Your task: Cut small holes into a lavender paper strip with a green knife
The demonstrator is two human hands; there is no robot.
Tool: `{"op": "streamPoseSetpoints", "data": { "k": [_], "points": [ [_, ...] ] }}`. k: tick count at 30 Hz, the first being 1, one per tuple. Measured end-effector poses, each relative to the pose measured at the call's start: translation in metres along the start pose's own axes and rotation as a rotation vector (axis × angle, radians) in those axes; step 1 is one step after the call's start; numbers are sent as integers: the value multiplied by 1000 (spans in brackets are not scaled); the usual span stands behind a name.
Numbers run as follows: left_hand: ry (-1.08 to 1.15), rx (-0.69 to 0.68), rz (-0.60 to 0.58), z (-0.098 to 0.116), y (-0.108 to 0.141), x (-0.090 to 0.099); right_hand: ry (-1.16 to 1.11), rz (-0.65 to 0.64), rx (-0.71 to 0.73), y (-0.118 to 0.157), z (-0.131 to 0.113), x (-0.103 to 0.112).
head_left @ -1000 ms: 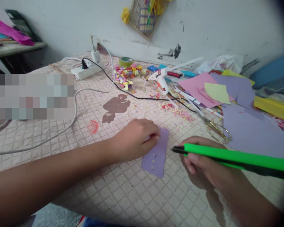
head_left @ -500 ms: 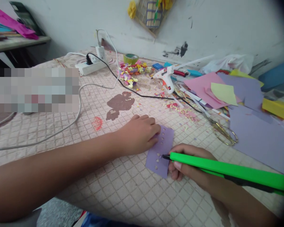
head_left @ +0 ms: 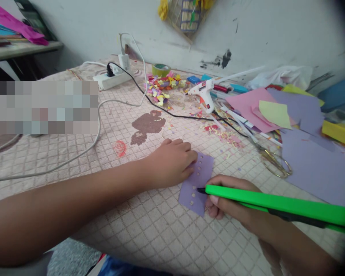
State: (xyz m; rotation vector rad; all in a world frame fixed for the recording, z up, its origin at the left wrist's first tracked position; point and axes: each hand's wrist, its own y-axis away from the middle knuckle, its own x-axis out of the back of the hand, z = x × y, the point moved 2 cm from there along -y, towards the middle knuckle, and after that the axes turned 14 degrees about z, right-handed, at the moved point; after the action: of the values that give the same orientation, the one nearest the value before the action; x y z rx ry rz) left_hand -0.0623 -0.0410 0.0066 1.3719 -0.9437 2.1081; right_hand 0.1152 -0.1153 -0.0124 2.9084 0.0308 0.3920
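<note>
Below centre, our left hand rests on the purple paper strip, its grip unclear; our right hand clamps a black-tipped green pen. Upper right, the glue gun label is illegible.

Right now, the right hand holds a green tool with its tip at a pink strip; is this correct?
The strip is purple, not pink, as the head view shows; the right hand does hold the green tool, its tip at the strip.
</note>
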Motion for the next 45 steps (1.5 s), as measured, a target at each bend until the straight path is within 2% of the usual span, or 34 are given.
{"op": "streamPoseSetpoints", "data": {
  "k": [3, 10, 15, 19, 22, 32, 36, 41, 45],
  "points": [
    [-1, 4, 0, 0, -1, 0, 33, -13, -35, -1, 0, 1],
    [-8, 4, -8, 0, -2, 0, -119, -87, -68, -3, 0, 4],
    [-8, 6, 0, 0, -1, 0, 11, -34, -32, -2, 1, 3],
    [-12, 7, -2, 0, -1, -1, 66, -68, -29, -2, 0, 1],
    [-14, 8, -5, 0, -1, -1, 82, -33, -51, -2, -1, 1],
    [-7, 17, -10, 1, -2, -1, -15, -4, -125, 0, -5, -4],
    [-11, 17, -14, 0, -1, -1, -20, -5, -104, -2, -1, -1],
    [-20, 17, -20, 0, -2, 0, -236, -67, -116, -2, -6, 3],
    [-19, 18, -24, 1, -2, 0, -248, 8, -130, -4, -9, 16]
  ]
}}
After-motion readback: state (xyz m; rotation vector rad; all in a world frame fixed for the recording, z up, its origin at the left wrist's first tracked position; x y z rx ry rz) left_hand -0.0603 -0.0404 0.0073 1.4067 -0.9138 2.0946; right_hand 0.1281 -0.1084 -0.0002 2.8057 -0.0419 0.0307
